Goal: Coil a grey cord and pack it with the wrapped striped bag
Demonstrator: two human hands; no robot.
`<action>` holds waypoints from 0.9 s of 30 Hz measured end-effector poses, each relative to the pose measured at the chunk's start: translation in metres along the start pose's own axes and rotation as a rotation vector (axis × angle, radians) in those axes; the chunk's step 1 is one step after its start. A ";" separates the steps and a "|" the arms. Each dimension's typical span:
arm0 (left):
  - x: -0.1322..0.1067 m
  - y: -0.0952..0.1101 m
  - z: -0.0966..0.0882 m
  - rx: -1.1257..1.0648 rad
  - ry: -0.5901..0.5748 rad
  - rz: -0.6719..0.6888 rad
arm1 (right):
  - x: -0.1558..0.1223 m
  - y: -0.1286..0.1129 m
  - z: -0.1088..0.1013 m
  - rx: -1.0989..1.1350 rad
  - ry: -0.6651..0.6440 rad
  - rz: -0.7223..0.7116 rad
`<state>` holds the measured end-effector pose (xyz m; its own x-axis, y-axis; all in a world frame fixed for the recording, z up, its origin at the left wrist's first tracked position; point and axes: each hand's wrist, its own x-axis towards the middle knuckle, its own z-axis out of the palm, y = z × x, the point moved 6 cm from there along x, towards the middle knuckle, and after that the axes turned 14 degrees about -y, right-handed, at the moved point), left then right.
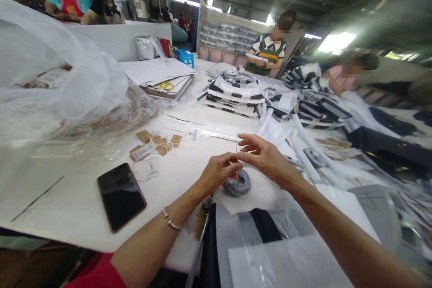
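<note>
My left hand (218, 170) meets my right hand (265, 156) above grey coil (240, 190), toward near edge of surface (79, 209); grip unclear. Step: likely fine fingerwork; next calls for steady pinch.

Grey cord coil (240, 188): wound in a ring, lying flat on the white tabletop (178, 175), partly hidden beneath your left hand (220, 170). Thin strand (238, 177) rises by it; you can't tell if joined.
</note>
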<state>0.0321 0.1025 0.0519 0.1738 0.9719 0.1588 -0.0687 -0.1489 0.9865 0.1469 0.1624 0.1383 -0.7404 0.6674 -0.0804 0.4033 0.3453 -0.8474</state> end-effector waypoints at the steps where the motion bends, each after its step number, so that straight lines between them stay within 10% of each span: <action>1: 0.000 0.000 0.001 0.035 -0.007 0.006 | 0.003 -0.002 0.003 -0.030 -0.016 -0.011; 18: 0.004 -0.008 -0.006 -0.379 -0.095 -0.004 | -0.008 -0.007 -0.004 0.192 0.138 -0.066; 24: 0.001 -0.010 -0.066 -0.621 0.434 0.203 | -0.029 0.000 -0.028 0.072 0.304 -0.092; 27: -0.003 -0.021 -0.087 -0.557 0.633 0.102 | -0.043 -0.002 -0.035 -0.169 0.407 -0.078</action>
<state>-0.0522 0.1190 0.0267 -0.4307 0.9020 0.0295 -0.5571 -0.2914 0.7777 0.1967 0.1559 0.1613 -0.5138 0.8286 0.2225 0.4614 0.4855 -0.7426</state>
